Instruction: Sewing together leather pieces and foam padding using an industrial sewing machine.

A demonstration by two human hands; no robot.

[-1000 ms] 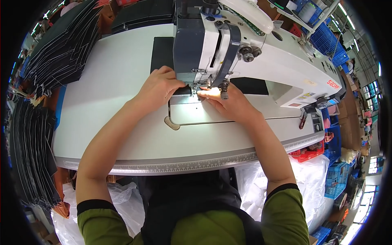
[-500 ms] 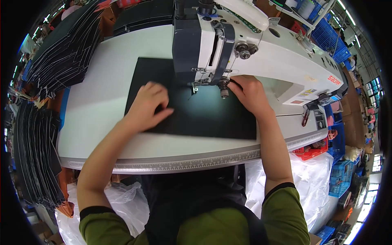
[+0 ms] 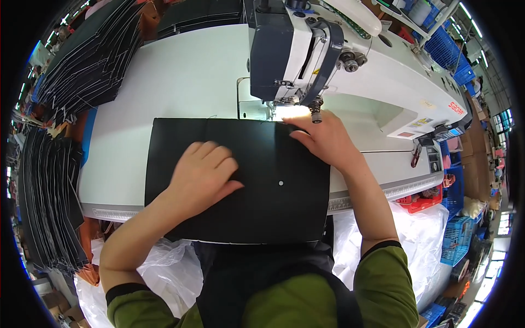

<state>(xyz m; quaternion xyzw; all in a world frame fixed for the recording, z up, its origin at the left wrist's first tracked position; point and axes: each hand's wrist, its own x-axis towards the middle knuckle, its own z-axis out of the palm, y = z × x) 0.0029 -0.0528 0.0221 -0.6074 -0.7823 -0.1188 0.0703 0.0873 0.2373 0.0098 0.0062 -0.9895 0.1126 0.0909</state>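
A flat black rectangular panel point(image 3: 246, 213) with a small white round spot lies on the white sewing table, its near part reaching over the front edge. My left hand point(image 3: 203, 174) rests on the panel's left half, fingers slightly bent and thumb spread away from them. My right hand point(image 3: 327, 136) is at the panel's far right corner, beside the needle area of the sewing machine point(image 3: 298, 65). Its thumb lies over the panel and is apart from the outstretched fingers, whose tips are washed out by the machine's lamp. The panel's far edge sits just in front of the metal needle plate point(image 3: 255, 110).
Stacks of black panels, one tall point(image 3: 90, 60) and one lower point(image 3: 49, 202), stand at the left. A ruler strip point(image 3: 407, 187) runs along the table's front edge. Red snips point(image 3: 416, 155) lie at the right, above a red basket point(image 3: 420, 201). Clear plastic sheeting point(image 3: 413, 240) hangs below.
The panel has come toward me, out from under the machine head and over the front edge. Both hands have moved nearer with it, and the needle plate now shows.
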